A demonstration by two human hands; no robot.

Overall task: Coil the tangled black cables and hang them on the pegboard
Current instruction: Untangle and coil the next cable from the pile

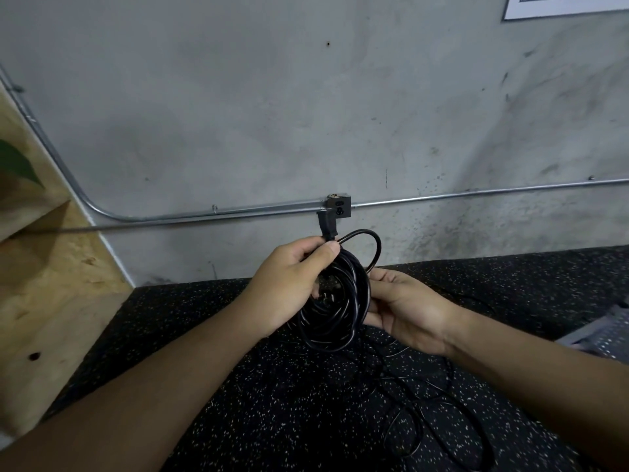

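A black cable (340, 301) is wound into a coil of several loops and held up in front of the wall. My left hand (289, 284) grips the top left of the coil, with the thumb pinning the strands just below a black connector end (327, 223) that sticks up. My right hand (408, 308) holds the coil's right side with its fingers behind the loops, palm showing. One wider loop arcs out above the coil at its top right. More thin black cable (425, 396) lies loose on the dark speckled mat below. No pegboard is in view.
A grey concrete wall (272, 114) stands close ahead with a metal conduit (204, 214) and a small outlet box (338, 206) just above the coil. A plywood structure (51, 284) rises at the left. The speckled black mat (238, 403) covers the floor; a grey perforated object (602, 335) lies at the right edge.
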